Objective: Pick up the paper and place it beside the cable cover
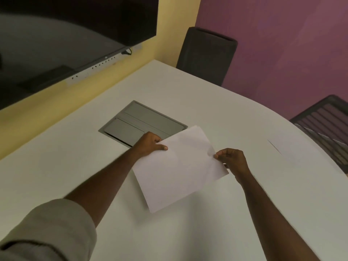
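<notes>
Paper [180, 168] long axis near-left to far-right.

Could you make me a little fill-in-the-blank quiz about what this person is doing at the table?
1. Both hands hold a white sheet of ____ above the table.
2. The left hand grips its far corner, in front of a grey ____ set into the tabletop.
3. The right hand ____ the sheet's right edge between thumb and fingertips.
4. The wall behind the dark chair is ____.

Missing words: paper; hatch; pinches; purple
</notes>
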A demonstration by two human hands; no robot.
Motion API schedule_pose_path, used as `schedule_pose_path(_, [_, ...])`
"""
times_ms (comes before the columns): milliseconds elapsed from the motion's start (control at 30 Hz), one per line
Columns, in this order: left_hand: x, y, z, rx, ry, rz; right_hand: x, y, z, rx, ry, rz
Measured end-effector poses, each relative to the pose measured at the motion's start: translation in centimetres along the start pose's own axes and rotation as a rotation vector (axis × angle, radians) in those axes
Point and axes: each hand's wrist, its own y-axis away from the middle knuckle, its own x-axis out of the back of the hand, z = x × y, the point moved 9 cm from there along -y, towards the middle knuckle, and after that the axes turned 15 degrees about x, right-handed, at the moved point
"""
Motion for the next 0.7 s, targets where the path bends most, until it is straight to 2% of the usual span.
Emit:
schedule_pose_path(133, [-3.8,-2.5,3.8,-0.066,-0.152,-0.094,3.8,1.9,2.6,-0.062,-0.033,0.079])
schedule_pose_path(300, [-10.6,-6.7,9.0,-0.206,-0.395,-0.205,7.7,4.2,8.8,-0.144,-0.099,0.248])
schedule_pose_path(433, [-15.8,-11.0,11.8,-0.25,-0.572,-0.192,10.0,5.0,14.2,-0.191,-0.137,0.414])
schedule_pose_path(533, [-19.7,-14.1,12.9,-0.281,-0.616,-0.201,10.8,5.2,17.5,-0.22,-0.156,0.531])
schedule_pose_path(700, [-24.6,-17.9,11.8,-0.303,-0.69,-0.176,11.6,5.4,23.0,-0.309,-0.085,0.634])
